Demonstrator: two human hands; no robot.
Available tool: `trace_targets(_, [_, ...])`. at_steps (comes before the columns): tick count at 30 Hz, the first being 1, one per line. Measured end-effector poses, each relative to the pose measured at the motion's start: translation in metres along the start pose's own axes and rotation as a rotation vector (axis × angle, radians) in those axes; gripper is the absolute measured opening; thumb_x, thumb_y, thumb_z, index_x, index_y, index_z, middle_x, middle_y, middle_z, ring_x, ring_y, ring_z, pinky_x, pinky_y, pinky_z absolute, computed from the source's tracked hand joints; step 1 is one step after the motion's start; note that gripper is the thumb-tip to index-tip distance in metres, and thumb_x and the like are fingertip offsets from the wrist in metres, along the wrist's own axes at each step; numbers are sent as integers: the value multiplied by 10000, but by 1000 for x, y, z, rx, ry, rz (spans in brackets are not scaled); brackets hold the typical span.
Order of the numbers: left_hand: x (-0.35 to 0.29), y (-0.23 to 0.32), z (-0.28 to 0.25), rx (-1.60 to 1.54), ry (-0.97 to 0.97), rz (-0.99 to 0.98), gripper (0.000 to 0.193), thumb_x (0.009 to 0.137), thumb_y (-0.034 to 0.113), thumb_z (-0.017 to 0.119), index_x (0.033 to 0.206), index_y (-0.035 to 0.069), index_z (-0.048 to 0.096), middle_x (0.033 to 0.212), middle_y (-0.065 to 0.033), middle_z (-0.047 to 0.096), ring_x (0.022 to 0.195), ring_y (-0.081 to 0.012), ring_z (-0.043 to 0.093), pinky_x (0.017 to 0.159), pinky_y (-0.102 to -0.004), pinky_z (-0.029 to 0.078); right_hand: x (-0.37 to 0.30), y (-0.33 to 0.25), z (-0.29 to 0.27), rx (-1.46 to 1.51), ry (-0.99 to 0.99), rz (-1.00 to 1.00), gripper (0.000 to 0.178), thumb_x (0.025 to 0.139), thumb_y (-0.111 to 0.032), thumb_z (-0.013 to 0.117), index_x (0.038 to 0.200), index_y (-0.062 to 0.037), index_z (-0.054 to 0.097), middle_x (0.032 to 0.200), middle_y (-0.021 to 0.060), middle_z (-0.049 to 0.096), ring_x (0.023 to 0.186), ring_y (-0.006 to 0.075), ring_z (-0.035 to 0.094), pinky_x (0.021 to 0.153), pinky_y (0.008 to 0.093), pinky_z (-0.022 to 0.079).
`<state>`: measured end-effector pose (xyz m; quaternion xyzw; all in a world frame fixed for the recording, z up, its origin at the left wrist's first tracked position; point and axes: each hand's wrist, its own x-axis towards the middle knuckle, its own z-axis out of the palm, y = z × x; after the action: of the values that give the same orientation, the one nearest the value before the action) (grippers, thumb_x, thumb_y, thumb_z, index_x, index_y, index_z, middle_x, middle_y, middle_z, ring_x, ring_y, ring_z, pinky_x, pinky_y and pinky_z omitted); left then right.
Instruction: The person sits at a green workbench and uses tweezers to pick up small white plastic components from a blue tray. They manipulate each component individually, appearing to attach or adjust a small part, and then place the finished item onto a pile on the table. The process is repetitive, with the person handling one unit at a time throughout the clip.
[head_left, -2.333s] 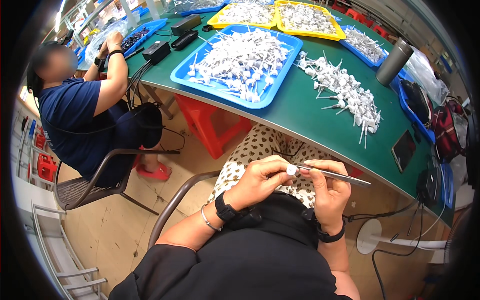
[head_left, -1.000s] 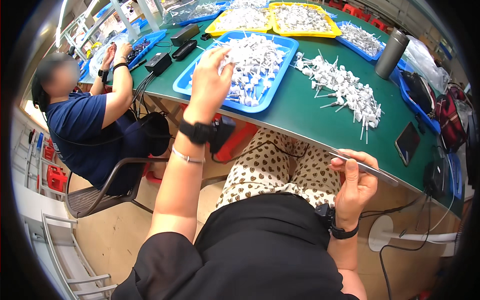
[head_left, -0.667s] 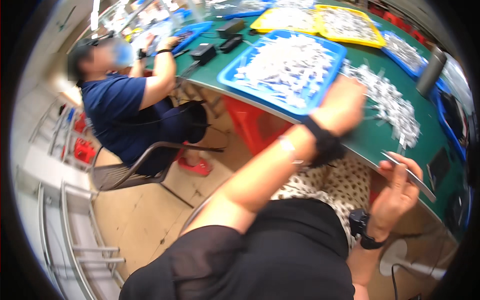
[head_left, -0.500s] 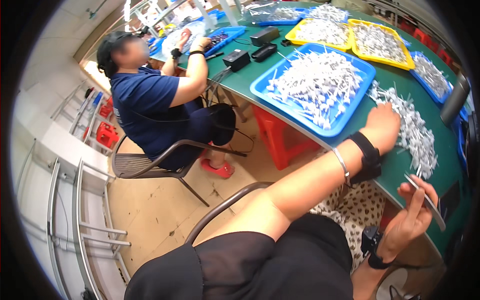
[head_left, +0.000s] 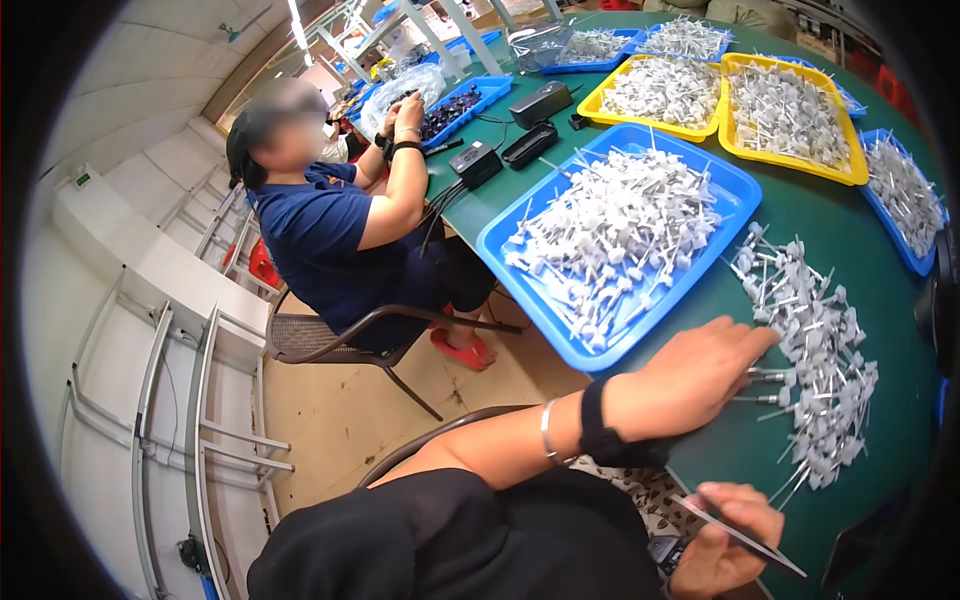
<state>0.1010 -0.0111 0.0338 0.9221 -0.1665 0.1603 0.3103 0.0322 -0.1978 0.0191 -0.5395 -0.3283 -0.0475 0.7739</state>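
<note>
Left and right hands work apart at the green counter (head_left: 905, 350): the left hand (head_left: 685, 382) reaches, palm down, to the near edge of a loose pile of white pieces (head_left: 815, 365), while the right hand (head_left: 722, 545) grips a slim silver tool (head_left: 772, 556) near the lower edge of view. Each piece has a chunky, knobbly white head with a thin, straight stem; the stems poke out at all angles, and a few beside the left fingers look grey and metallic. The pile lies directly on the counter, just to the right of a blue tray (head_left: 738, 205) heaped with similar pieces. The left thumb is hidden under the hand, so I cannot tell whether its fingers pinch a piece or only touch the pile. Single pieces are hard to separate in the tangle. A dark object (head_left: 938, 300) at the right rim is cut off.
</note>
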Motion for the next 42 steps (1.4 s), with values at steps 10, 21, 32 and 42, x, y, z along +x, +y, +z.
trace_targets(10, [-16, 1, -24, -650, -50, -346, 147, 965, 151, 688, 1011, 12, 710, 969, -96, 665, 894, -216, 648, 789, -339, 502, 21, 15, -7, 240, -167, 80, 307, 932, -83, 722, 1129, 56, 532, 989, 293, 687, 800, 328, 701, 725, 391, 584])
trace_targets(21, [-52, 5, -23, -1254, -57, -448, 418, 1030, 56, 581, 1426, -48, 491, 1230, -82, 516, 1127, -162, 632, 988, -286, 510, 17, 20, -6, -14, -90, -19, 336, 985, -195, 678, 1149, 36, 497, 942, 288, 675, 750, 321, 694, 680, 373, 594])
trace_targets(32, [-66, -8, -24, -1212, -239, -125, 306, 984, 64, 654, 1284, 26, 609, 1212, -91, 514, 966, -172, 566, 815, -282, 488, 27, 12, 25, -575, 304, -84, 344, 1065, -308, 528, 1159, 15, 454, 954, 222, 637, 738, 272, 656, 662, 337, 560])
trace_targets(42, [-62, -31, -30, -1362, -346, -36, 289, 975, 91, 653, 1231, 4, 550, 1107, -111, 542, 895, -202, 641, 785, -327, 525, 34, 3, 59, -691, 564, 56, 332, 1089, -259, 459, 1185, 57, 483, 1091, 244, 651, 842, 262, 683, 751, 320, 581])
